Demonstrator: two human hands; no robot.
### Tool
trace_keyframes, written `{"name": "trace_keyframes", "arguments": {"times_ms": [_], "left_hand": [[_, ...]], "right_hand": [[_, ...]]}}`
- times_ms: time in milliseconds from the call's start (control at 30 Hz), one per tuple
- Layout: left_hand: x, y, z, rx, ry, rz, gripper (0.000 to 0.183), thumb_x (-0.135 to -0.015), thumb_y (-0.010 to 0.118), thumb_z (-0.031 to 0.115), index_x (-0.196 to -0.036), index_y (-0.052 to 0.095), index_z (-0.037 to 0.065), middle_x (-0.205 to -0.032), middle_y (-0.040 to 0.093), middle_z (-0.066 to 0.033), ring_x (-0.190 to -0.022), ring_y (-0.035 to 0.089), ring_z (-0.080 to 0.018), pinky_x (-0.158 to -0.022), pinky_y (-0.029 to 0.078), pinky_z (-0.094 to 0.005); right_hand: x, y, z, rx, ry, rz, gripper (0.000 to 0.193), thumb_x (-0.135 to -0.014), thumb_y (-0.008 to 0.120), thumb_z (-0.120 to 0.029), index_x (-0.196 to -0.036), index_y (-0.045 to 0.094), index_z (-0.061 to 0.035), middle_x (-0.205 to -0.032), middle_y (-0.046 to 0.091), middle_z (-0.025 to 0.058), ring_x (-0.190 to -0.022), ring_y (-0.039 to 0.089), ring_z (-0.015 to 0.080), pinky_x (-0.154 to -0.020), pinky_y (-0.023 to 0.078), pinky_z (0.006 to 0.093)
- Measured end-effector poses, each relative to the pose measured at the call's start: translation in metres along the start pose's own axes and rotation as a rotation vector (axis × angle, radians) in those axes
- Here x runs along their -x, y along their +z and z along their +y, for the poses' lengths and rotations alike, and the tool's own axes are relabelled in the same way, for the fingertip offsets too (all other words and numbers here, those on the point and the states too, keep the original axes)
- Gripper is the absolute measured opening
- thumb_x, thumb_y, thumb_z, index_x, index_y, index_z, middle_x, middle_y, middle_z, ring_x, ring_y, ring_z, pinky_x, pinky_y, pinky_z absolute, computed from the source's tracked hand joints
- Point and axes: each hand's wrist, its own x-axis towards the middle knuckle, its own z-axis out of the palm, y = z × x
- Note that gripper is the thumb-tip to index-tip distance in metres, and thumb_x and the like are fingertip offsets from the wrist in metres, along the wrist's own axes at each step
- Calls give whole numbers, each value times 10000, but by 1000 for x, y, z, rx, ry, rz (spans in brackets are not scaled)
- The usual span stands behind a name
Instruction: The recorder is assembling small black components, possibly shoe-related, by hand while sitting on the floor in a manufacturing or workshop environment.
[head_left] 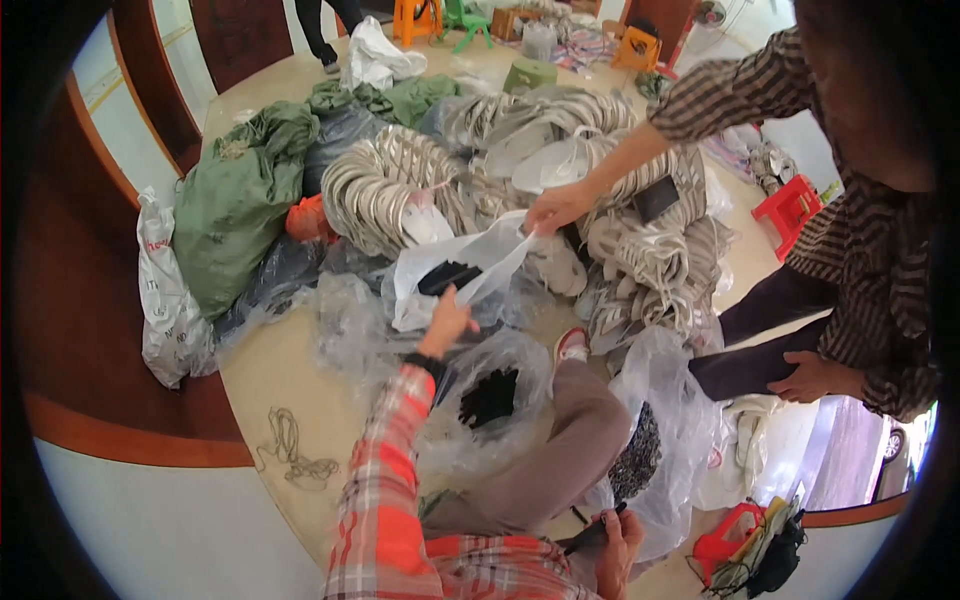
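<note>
My left hand reaches to the near side of a white plastic bag, index finger stretched out and thumb apart, close to the black strips inside. I see nothing held in it. A co-worker's hand grips the bag's right edge. At the lower edge my right hand is closed on a dark, thin piece, too small to make out fully. Between my arms, a clear plastic bag holds more black strips. Beside my right knee, another clear bag contains many small black pieces.
Looped bundles of pale, sole-shaped pieces are heaped ahead. Full green sacks and a white sack stand left. A person in a checked shirt stands at right, near a red stool. Cord lies on the floor.
</note>
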Motion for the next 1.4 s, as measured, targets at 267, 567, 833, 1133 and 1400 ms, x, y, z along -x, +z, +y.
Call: {"name": "trace_keyframes", "arguments": {"times_ms": [267,567,833,1133,1400], "left_hand": [[189,58,-70,-619,429,-386,249,-807,511,235,-822,598,3,-634,596,-140,-582,603,-216,-541,448,-342],[121,111,154,-469,766,-138,390,-844,464,205,-1169,442,-11,-597,548,-95,-449,532,-180,-452,429,-321],[144,130,153,-704,468,-784,327,-870,454,255,-1076,525,11,-576,566,-28,-470,530,-111,-467,416,-266],[193,73,-35,-701,-31,-755,316,-827,489,193,-1034,557,-36,-569,588,-57,-516,567,-112,-512,424,-269],[191,86,-27,-670,-44,-797,335,-826,486,180,-1075,540,-38,-585,592,-54,-519,552,-105,-516,419,-258]], "right_hand": [[30,-13,-20,-50,132,-62,256,-859,496,-239,-837,532,14,-677,585,100,-600,563,183,-578,465,278],[42,-38,-2,-102,32,-20,233,-850,520,-229,-862,536,3,-699,567,54,-612,527,136,-563,442,258],[45,-24,-34,-60,-74,209,184,-823,524,-152,-729,529,6,-656,561,64,-585,513,117,-566,406,232],[44,-40,9,12,-58,69,149,-821,551,-144,-786,553,1,-692,600,59,-621,551,107,-596,434,223],[41,-39,14,-229,-66,102,122,-808,549,-110,-756,553,0,-669,593,61,-609,536,103,-576,407,217]]}}
